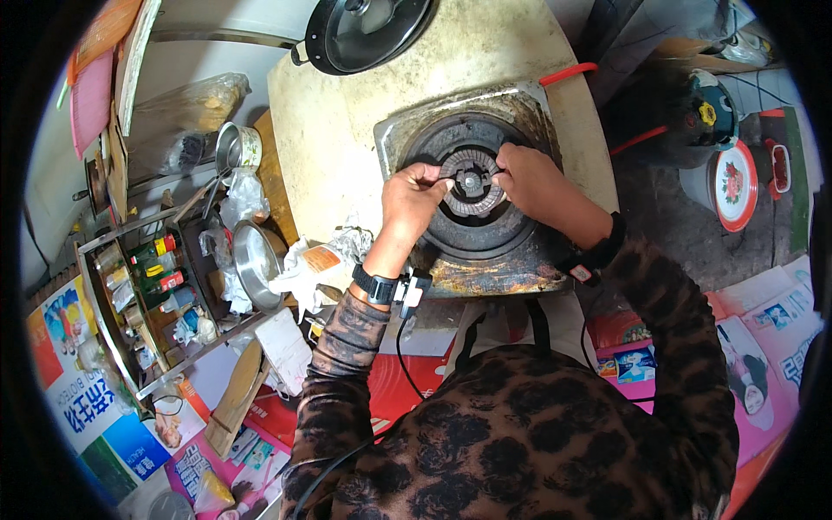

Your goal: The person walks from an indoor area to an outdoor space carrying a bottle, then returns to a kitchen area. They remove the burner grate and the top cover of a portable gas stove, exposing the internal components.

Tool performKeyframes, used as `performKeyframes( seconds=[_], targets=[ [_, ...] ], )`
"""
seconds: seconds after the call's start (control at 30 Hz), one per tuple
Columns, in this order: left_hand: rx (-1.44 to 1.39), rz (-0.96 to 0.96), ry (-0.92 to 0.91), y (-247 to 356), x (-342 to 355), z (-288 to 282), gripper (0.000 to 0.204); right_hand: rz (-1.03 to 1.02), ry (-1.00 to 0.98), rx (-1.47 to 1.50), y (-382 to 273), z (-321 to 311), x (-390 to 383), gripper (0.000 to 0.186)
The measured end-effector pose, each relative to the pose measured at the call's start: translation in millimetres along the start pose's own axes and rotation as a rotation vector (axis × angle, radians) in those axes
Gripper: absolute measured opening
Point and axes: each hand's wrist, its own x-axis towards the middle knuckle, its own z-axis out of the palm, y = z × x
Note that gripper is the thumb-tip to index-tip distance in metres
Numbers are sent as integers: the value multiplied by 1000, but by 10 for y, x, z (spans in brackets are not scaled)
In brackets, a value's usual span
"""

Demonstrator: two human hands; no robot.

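Observation:
A single-burner gas stove (494,282) with a stained, rusty metal top is in front of me on a pale table. At its middle is a ridged round burner head (475,207), inside a dark metal pan ring. My left hand (411,201) is at the burner head's left side, thumb and fingers pinched together on its edge. On the opposite side my right hand (530,178) has its fingers closed at the burner head's right edge. Neither palm shows, and the fingertips partly hide what they grip.
Toward the back of the pale table (329,143) stands a black lidded pan (368,39). A red hose (568,74) leaves the stove's far right corner. A steel bowl (257,264) and a rack of bottles (160,269) are left; a gas cylinder (712,113) and floral basin (735,185) are right.

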Motion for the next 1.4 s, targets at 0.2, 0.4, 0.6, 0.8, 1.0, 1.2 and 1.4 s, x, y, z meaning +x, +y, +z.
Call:
performKeyframes(
  seconds=[0.2, 0.4, 0.6, 0.8, 1.0, 1.2, 1.4],
  targets=[
    [-65, -37, -31, -63, 36, 20, 15, -31, -2, 64, 39, -6, 8, 22],
    [-149, -60, -45, -141, 4, 55, 16, -6, -32, 17, -5, 9, 30, 22],
    [-183, -95, -26, -168, -27, 88, 15, -12, -82, -61, -49, -41, 55, 23],
    [-122, -13, -32, -203, 35, 68, 14, -49, -68, -58, -23, -45, 94, 23],
    [-23, -46, -28, -172, 61, 37, 20, 43, -107, 158, -54, -171, 72, 18],
    [121, 205, 221, 35, -180, 82, 31, 48, 92, 228, 63, -502, -219, 15],
    [383, 502, 84, 297, -547, 269, 34, 186, 174, 145, 202, -592, -809, 37]
  ],
)
